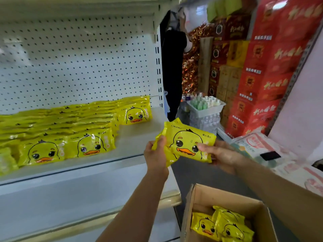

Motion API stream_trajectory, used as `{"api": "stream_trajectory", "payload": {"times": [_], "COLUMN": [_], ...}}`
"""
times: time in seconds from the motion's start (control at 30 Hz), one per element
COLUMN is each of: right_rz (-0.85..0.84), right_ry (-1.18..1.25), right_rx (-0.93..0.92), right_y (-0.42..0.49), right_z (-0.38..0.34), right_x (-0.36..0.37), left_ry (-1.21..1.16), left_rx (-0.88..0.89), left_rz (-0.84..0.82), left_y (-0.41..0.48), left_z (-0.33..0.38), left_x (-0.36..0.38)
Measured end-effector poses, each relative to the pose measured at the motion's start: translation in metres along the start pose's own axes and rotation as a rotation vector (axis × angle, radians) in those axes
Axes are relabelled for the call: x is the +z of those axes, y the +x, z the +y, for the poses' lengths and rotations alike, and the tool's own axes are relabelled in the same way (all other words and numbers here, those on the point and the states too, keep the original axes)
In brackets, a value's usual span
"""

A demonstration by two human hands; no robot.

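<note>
Gripping yellow plastic duck-face packets [189, 137] by both side edges, left hand [155, 154] at 9 o'clock, right hand [219, 153] at 3; hovering just off the bare right end of the white metal shelf [139, 144], brown cardboard box [194, 199] at 6.

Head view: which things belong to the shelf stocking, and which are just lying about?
In the job: held duck packs, shelved duck packs, shelf, cardboard box.
Lying about: red cartons, tub of bottles, bottled water.

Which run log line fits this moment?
left hand, right hand: holding yellow duck-print plastic packs | white shelf: half-stocked | brown cardboard box: more packs inside
</note>
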State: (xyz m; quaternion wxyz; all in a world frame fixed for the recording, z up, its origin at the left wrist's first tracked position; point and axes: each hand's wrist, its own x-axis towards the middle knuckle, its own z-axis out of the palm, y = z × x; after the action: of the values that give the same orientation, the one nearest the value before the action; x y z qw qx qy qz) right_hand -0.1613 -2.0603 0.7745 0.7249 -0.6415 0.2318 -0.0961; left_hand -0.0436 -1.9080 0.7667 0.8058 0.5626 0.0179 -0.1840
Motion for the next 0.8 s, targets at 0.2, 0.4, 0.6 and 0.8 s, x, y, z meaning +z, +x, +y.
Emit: {"api": "stream_trajectory", "payload": {"times": [0.2,0.4,0.6,0.8], "right_rz": [0.041,0.095,0.083,0.06], "right_ry": [0.03,-0.057,-0.128,-0.271], "right_rx": [-0.096,-0.117,-0.11,-0.129], "right_y": [0.039,0.094,0.145,0.194], "right_z": [-0.031,-0.04,-0.038,-0.031], "right_x": [0.041,0.067,0.104,0.123], "left_ry": [0.141,0.135,0.07,0.006], "left_rx": [0.162,0.247,0.201,0.179], "left_rz": [0.12,0.303,0.351,0.321], "left_y": [0.033,0.078,0.119,0.149], "left_z": [0.059,0.128,0.172,0.188], "left_x": [-0.032,-0.081,-0.11,-0.126]}}
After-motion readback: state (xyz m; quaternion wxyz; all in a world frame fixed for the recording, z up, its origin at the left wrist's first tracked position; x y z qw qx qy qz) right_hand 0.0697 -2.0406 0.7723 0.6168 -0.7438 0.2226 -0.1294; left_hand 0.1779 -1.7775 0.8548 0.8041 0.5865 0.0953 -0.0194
